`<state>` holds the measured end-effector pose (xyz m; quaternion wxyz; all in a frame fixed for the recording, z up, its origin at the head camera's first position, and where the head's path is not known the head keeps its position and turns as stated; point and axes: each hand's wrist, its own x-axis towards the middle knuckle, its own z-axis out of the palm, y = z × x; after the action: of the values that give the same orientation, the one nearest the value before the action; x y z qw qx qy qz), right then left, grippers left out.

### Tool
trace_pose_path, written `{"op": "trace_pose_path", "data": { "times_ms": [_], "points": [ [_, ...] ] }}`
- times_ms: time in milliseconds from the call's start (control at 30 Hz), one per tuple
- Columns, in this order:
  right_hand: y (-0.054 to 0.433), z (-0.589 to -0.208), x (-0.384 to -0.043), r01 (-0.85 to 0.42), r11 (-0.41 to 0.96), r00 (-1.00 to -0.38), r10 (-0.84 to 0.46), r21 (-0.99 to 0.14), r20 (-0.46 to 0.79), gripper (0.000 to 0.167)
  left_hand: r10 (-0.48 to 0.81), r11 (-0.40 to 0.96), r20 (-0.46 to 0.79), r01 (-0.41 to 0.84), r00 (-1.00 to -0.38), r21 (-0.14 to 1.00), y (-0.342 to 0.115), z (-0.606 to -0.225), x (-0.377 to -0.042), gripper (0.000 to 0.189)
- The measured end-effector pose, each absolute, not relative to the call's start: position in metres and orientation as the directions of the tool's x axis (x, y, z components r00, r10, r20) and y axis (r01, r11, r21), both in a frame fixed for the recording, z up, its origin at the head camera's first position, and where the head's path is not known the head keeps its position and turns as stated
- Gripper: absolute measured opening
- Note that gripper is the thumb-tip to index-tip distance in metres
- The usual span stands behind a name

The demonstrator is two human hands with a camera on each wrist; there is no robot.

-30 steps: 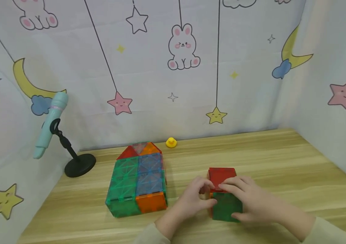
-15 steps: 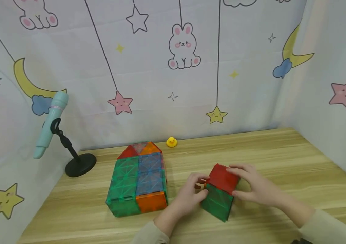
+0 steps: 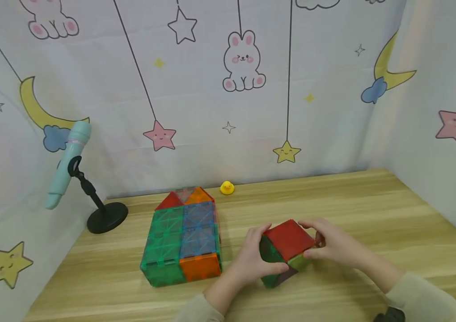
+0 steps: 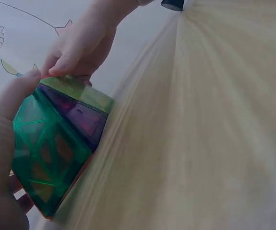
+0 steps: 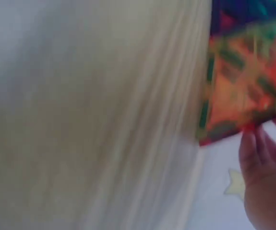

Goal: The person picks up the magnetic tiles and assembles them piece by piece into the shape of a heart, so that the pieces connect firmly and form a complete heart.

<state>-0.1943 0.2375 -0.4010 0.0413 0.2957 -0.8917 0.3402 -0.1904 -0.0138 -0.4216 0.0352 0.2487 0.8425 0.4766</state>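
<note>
A small block of translucent magnetic tiles (image 3: 291, 239) sits tilted between the two hands, its red face up. Green, purple and yellow-green faces show toward the front. My left hand (image 3: 251, 258) grips its left side, thumb along the front edge and fingers behind. At the right corner my right hand (image 3: 334, 241) pinches it between thumb and curled fingers. In the left wrist view a large green tile (image 4: 51, 148) faces the camera, beside a purple one. The right wrist view is blurred and shows an orange-looking tile (image 5: 243, 86) above the right fingertips.
A larger magnetic-tile house shape (image 3: 166, 235) lies to the left on the wooden table (image 3: 356, 201). Behind it are a yellow toy duck (image 3: 227, 188) and a teal microphone (image 3: 68, 163) on a black stand (image 3: 107, 218). A printed curtain (image 3: 196, 89) closes off the back.
The tile block has been turned and tipped, so its front now shows purple and yellow-green faces besides green. The right hand has shifted from its front and top to its right corner.
</note>
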Motion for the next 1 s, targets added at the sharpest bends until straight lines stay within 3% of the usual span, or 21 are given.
{"op": "trace_pose_path", "data": {
  "times_ms": [200, 367, 467, 667, 833, 1000],
  "points": [
    [0.246, -0.398, -0.199, -0.54, 0.532, -0.79, -0.588, -0.653, 0.174, 0.088, 0.482, 0.535, 0.159, 0.433, -0.862, 0.725, -0.014, -0.421, -0.192, 0.099],
    [0.247, -0.395, -0.205, -0.416, 0.413, -0.752, -0.657, -0.81, 0.052, 0.095, 0.46, 0.566, 0.114, 0.389, -0.881, 0.727, -0.017, -0.42, -0.195, 0.095],
    [0.248, -0.394, -0.208, -0.374, 0.383, -0.742, -0.67, -0.845, 0.025, 0.097, 0.465, 0.554, 0.131, 0.404, -0.875, 0.728, -0.018, -0.419, -0.195, 0.094],
    [0.251, -0.39, -0.205, -0.414, 0.519, -0.819, -0.571, -0.748, 0.058, 0.096, 0.461, 0.522, 0.242, 0.482, -0.854, 0.704, -0.017, -0.417, -0.192, 0.095],
    [0.247, -0.385, -0.2, -0.228, 0.545, -0.888, -0.457, -0.807, -0.058, 0.084, 0.461, 0.55, 0.327, 0.555, -0.825, 0.624, -0.015, -0.418, -0.19, 0.096],
    [0.243, -0.388, -0.201, -0.1, 0.475, -0.891, -0.434, -0.874, -0.134, 0.092, 0.513, 0.554, 0.446, 0.679, -0.734, 0.481, -0.015, -0.421, -0.188, 0.1]
  ]
}}
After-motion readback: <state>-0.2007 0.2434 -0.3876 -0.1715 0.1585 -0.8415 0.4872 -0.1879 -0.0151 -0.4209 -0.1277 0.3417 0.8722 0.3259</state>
